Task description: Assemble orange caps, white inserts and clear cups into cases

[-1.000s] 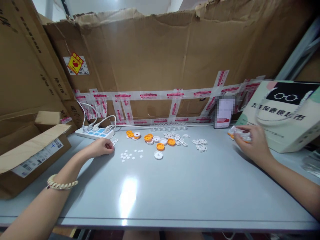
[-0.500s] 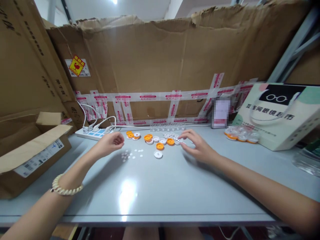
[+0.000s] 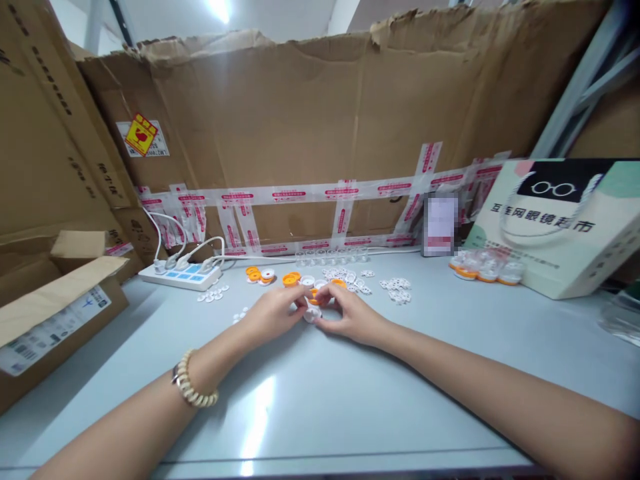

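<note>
A white round plastic piece (image 3: 312,313) is between my two hands at the middle of the table. My right hand (image 3: 356,315) grips its right side with thumb and fingers. My left hand (image 3: 276,312) is closed in a pinch at its left edge; whatever lies between those fingertips is too small to make out. Just behind are orange round pieces (image 3: 291,279) and white round pieces (image 3: 307,281), partly covered by my fingers. Small white discs (image 3: 240,316) lie beside my left hand, with more small white parts (image 3: 212,293) further left.
White perforated parts (image 3: 397,291) lie to the right, others (image 3: 343,275) behind my hands. A row of clear pieces (image 3: 330,256) lines the back. A power strip (image 3: 180,276) and an open carton (image 3: 60,313) stand left; a phone (image 3: 440,225) and paper bag (image 3: 540,233) right.
My left hand has moved right from above the small discs, and my right hand has moved left from the perforated parts. Both now meet at the white round piece. The view has shifted slightly.
</note>
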Action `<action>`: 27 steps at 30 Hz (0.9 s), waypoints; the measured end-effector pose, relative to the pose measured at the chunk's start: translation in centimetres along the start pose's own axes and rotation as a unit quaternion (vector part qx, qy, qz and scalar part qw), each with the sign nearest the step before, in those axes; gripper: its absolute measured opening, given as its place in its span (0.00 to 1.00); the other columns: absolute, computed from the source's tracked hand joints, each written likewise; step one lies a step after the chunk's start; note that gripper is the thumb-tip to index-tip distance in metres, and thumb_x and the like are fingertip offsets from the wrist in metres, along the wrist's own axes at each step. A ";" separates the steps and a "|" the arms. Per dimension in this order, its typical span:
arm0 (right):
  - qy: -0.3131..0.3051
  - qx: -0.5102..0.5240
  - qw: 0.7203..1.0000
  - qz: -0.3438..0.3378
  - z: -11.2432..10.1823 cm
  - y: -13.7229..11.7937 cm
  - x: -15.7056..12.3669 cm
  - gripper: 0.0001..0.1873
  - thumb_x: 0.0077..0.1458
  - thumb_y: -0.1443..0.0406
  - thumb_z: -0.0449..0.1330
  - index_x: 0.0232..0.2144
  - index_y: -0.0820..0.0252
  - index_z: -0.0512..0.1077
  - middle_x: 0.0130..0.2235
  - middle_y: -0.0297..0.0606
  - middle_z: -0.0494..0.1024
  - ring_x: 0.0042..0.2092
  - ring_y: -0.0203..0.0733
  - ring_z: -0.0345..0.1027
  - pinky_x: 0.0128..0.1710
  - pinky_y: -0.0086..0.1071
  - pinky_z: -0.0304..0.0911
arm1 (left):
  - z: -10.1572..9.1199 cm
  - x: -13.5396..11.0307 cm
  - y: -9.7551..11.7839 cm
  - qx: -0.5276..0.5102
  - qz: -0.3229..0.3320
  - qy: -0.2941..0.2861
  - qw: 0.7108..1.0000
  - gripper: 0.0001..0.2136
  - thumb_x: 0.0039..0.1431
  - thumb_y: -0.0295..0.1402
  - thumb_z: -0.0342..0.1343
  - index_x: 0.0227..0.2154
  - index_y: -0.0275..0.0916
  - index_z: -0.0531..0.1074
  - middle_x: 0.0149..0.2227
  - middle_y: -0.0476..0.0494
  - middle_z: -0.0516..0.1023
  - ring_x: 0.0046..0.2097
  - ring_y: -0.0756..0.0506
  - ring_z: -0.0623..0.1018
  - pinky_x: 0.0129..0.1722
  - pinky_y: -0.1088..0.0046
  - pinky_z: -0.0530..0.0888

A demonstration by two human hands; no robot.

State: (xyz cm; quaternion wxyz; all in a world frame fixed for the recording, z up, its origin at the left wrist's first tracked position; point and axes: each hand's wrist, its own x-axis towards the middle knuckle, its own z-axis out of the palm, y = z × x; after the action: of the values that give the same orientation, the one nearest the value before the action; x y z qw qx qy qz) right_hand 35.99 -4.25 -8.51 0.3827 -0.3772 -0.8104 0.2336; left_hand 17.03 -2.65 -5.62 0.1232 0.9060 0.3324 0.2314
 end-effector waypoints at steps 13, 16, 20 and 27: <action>-0.031 0.103 0.994 0.023 -0.1 0.5 -0.3 0.11 0.51 0.67 0.58 0.38 0.58 0.63 0.42 0.39 0.72 0.45 0.39 0.69 0.49 0.38 0.64 | 1.5 -0.7 0.2 0.048 0.031 0.095 0.994 0.08 0.53 0.22 0.51 0.35 0.39 0.71 0.31 0.48 0.79 0.35 0.48 0.78 0.37 0.72 0.73; -0.033 0.120 0.992 0.027 0.0 0.7 -0.3 0.11 0.51 0.68 0.59 0.38 0.58 0.63 0.41 0.39 0.73 0.45 0.38 0.69 0.50 0.39 0.64 | 1.8 -0.5 -0.1 0.040 0.033 0.098 0.994 0.08 0.53 0.23 0.52 0.35 0.38 0.71 0.31 0.48 0.79 0.33 0.49 0.78 0.35 0.73 0.73; -0.051 0.145 0.988 0.029 -0.1 0.8 -0.4 0.13 0.51 0.69 0.59 0.40 0.59 0.62 0.41 0.39 0.74 0.45 0.38 0.70 0.50 0.39 0.64 | 2.1 -0.5 -0.2 0.044 0.052 0.107 0.992 0.06 0.54 0.24 0.52 0.34 0.37 0.71 0.32 0.46 0.79 0.34 0.49 0.78 0.36 0.73 0.73; -0.076 0.167 0.983 0.032 -0.3 0.7 -0.7 0.15 0.50 0.71 0.59 0.41 0.59 0.61 0.43 0.39 0.74 0.47 0.38 0.69 0.51 0.39 0.63 | 2.1 -0.7 0.3 0.053 0.072 0.075 0.993 0.06 0.54 0.24 0.52 0.33 0.38 0.72 0.32 0.49 0.79 0.32 0.50 0.77 0.34 0.75 0.72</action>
State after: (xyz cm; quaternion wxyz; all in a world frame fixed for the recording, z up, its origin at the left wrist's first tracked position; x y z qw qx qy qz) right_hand 36.86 -4.38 -9.06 0.3700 -0.3155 -0.7741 0.4054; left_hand 17.73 -3.46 -7.53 0.0325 0.9130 0.2863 0.2887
